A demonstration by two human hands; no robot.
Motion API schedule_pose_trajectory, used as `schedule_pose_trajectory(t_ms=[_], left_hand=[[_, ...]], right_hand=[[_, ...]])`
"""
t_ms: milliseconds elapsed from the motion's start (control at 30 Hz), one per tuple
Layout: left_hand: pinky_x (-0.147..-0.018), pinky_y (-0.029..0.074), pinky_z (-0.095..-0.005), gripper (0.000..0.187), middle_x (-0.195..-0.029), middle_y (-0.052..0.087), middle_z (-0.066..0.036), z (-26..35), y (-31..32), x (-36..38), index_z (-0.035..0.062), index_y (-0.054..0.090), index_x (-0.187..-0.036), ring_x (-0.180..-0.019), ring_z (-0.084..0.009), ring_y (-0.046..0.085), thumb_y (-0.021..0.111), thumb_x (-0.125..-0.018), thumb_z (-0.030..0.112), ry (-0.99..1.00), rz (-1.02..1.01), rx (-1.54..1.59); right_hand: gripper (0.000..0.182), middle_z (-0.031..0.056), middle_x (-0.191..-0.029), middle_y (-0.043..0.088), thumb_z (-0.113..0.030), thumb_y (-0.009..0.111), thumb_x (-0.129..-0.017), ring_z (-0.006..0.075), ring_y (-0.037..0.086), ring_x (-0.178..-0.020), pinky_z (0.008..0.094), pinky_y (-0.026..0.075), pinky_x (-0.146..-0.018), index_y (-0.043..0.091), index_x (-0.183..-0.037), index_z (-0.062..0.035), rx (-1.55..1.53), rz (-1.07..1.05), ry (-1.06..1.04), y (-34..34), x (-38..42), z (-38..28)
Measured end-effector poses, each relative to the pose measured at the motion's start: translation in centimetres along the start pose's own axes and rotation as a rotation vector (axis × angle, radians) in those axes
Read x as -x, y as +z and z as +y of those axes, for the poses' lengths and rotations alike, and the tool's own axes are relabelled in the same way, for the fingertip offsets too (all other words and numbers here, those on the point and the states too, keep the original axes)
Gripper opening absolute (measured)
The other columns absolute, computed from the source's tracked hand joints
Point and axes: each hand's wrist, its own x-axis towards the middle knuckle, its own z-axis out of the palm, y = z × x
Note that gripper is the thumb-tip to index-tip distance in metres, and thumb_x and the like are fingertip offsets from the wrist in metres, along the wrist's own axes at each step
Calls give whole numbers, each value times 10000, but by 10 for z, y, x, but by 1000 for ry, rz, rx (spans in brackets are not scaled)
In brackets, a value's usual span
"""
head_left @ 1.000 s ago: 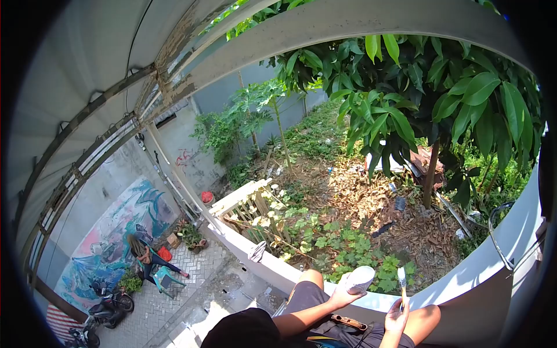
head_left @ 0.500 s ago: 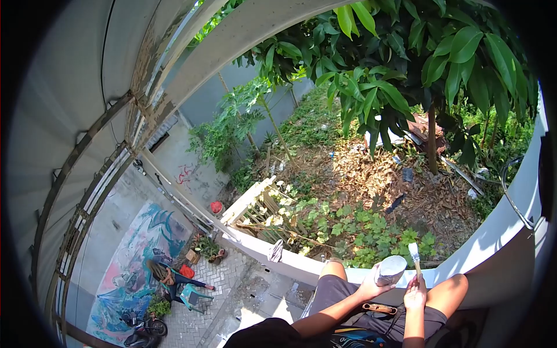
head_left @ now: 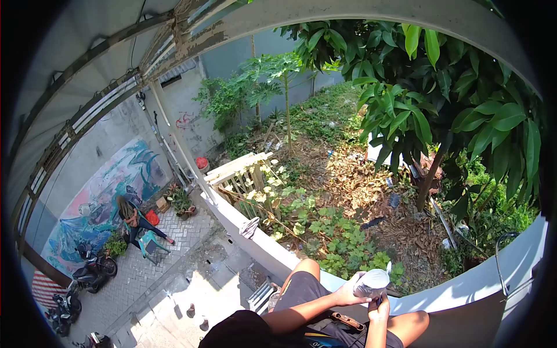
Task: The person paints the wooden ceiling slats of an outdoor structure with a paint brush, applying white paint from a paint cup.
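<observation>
My left hand is wrapped round the side of a round container with a pale grey top, held above my lap. Just below the container, my right hand is closed on a brush. Only the pale tip of the brush shows, beyond the container's far edge; its handle is mostly hidden. A brown strap or handle lies across my dark shorts.
A white wall curves in front of my knees, with a cloth on it. Below are a seated person, a green stool, motorcycles and a wooden fence. Leafy branches hang ahead.
The view has turned. My right hand has moved in close under the container, and the brush, earlier upright beside it, is now mostly hidden behind it.
</observation>
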Motion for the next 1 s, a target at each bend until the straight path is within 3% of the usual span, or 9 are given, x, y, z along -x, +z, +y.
schedule_pose_trajectory(t_ms=[100,167,333,433,500,567,767,867,1000], left_hand=[[-1170,374,-418,1033,-1432,508,-196,1,1,-4,-42,314,-1488,-1380,-266,474,931,-759,353,-50,-30,10],[-1177,367,-416,1035,-1449,504,-191,4,1,-2,-41,314,-1496,-1388,-262,471,930,-758,342,-73,-43,-3],[-1200,333,-413,1025,-1492,479,-188,1,4,1,-46,284,-1529,-1422,-259,440,903,-778,276,-64,-80,40],[-1200,330,-413,1015,-1502,469,-186,-12,10,5,-41,283,-1532,-1425,-256,433,897,-785,266,-47,-44,42],[-1192,336,-414,986,-1495,468,-186,-17,8,4,-26,297,-1527,-1418,-258,435,889,-796,271,-22,-24,27],[-1177,352,-412,955,-1466,483,-181,-24,-1,7,-11,315,-1515,-1394,-257,453,884,-806,282,-30,83,-11],[-1126,417,-411,883,-1383,530,-176,-25,-31,24,2,361,-1458,-1335,-259,513,881,-811,301,-47,248,-173],[-1111,434,-403,862,-1353,550,-167,-39,-35,32,-14,379,-1438,-1302,-254,541,889,-803,268,-72,317,-172],[-1092,451,-391,857,-1324,561,-166,-44,-40,29,-42,393,-1416,-1268,-240,559,902,-796,258,-82,363,-232]], right_hand=[[158,-23,-706,571,-171,557,-1055,103,528,-571,261,505,-576,611,-928,-94,13,2,19,-11,-8,1],[122,-3,-811,655,-176,565,-1057,100,600,-643,220,524,-591,635,-1057,-76,98,-232,8,-21,-4,6],[127,-8,-784,630,-196,566,-1023,123,598,-671,296,537,-656,622,-1009,-83,92,-35,29,-15,0,12],[123,-12,-786,617,-172,540,-1024,122,575,-656,299,518,-623,612,-1000,-76,130,93,-20,44,38,7],[178,-9,-821,565,-170,563,-1029,85,498,-620,275,449,-570,577,-1194,-104,133,-62,-106,4,-4,1],[275,-3,-825,549,-171,556,-1043,83,474,-634,276,445,-570,524,-1315,-143,292,-20,-243,77,41,-16],[328,-31,-789,459,-179,519,-1049,43,395,-571,204,336,-496,473,-1365,-104,631,-579,-469,216,31,-81],[243,-37,-808,483,-156,513,-1048,30,405,-594,211,338,-506,562,-1249,-28,784,-789,-633,333,57,-109],[352,-24,-914,610,-224,571,-1076,19,463,-691,189,406,-621,593,-1384,-53,926,-1067,-982,484,88,-122]])
